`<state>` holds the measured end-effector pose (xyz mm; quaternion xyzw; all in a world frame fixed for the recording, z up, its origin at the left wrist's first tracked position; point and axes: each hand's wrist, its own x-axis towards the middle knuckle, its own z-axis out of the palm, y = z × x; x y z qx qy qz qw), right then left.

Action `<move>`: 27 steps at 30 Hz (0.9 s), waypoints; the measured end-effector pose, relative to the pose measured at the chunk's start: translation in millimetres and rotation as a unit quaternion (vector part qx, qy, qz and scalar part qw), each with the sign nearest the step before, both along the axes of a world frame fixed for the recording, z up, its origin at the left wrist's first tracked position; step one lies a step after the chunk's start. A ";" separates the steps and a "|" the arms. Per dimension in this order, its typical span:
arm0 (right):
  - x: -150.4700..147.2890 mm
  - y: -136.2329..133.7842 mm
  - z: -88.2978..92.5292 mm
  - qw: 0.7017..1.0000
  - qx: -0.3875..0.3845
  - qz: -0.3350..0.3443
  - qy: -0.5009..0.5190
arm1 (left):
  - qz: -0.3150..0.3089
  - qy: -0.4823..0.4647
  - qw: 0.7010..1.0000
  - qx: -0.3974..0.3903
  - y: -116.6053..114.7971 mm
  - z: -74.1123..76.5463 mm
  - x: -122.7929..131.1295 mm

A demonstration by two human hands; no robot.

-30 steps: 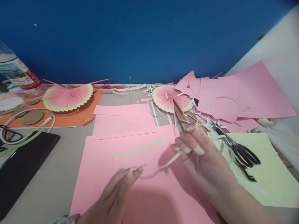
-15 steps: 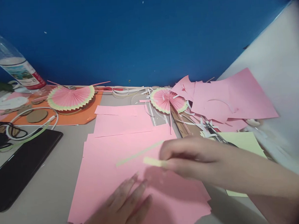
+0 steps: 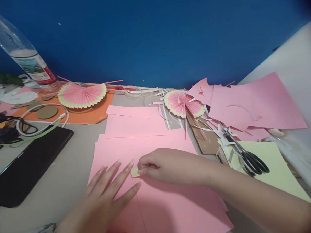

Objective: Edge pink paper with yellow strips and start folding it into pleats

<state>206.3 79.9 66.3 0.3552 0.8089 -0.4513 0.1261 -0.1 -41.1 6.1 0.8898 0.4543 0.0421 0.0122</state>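
Observation:
My right hand (image 3: 160,166) is closed in a pinch on a pale yellow paper strip (image 3: 134,172), and a short end of it shows at the fingertips. That end touches the pink paper sheets (image 3: 159,205) or lies just above them; I cannot tell which. My left hand (image 3: 109,190) rests flat on the same sheets, fingers spread, with its fingertips close to the strip. A thin straight line runs down the top sheet from the strip toward me. Most of the strip is hidden by my right hand.
Scissors (image 3: 250,157) lie on pale yellow paper (image 3: 273,152) at the right. Behind are two pleated pink paper fans (image 3: 82,95), paper scraps and a large pink sheet (image 3: 270,101). A black phone (image 3: 34,163), cables and a bottle (image 3: 32,65) stand left. A blue wall closes the back.
My right hand has moved left and brought the yellow strip down to the pink sheets. My left hand has shifted left and up, its fingers spreading. The view has turned slightly.

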 end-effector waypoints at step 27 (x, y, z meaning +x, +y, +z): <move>-8.8 -4.3 -20.9 0.998 0.032 -0.046 -0.036 | -0.030 -0.006 0.999 -0.042 14.1 -7.2 -7.7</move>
